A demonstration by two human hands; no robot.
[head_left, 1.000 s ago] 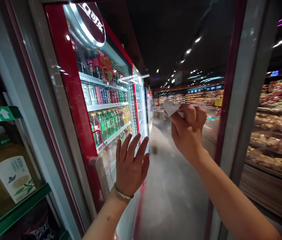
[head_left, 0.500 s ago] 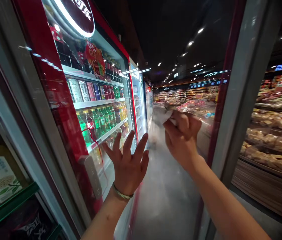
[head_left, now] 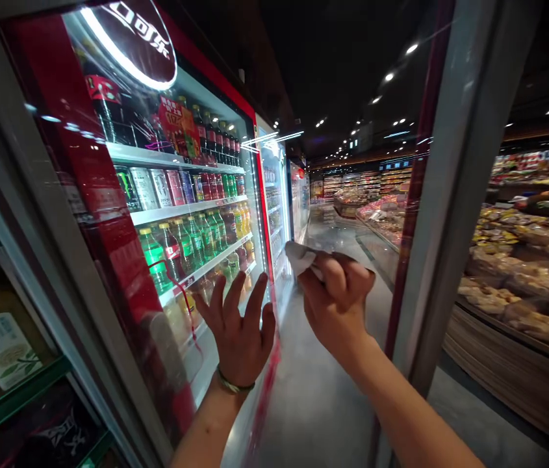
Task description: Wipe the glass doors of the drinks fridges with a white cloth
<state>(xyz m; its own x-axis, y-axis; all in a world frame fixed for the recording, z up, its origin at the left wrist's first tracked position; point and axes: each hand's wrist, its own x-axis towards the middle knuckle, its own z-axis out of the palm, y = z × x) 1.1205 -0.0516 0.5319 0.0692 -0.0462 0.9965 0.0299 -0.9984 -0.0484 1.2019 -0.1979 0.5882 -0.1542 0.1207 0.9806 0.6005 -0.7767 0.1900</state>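
Observation:
My left hand (head_left: 242, 331), with a band on its wrist, has its fingers spread flat near a glass door (head_left: 303, 364). Nothing is held in it. Right of it, my right hand (head_left: 337, 292) is closed round a crumpled white cloth or tissue (head_left: 299, 257), which sticks out at the left of the fingers against the glass. Whether the glass is touched by either palm is hard to tell. Through the glass, a red drinks cooler (head_left: 123, 279) shows at the left, with bottles (head_left: 196, 240) and cans (head_left: 160, 187) on its shelves.
The door's grey metal frame (head_left: 442, 195) rises at the right. Beyond it stands a display of packaged food (head_left: 522, 286). At the far left, a green-edged shelf (head_left: 15, 406) holds a large labelled bottle (head_left: 1, 348). A grey floor aisle runs back between coolers and displays.
My right hand has moved down and left with the white cloth. My left hand is slightly lower, its fingers still spread. The view has shifted a little, and the background is sharper.

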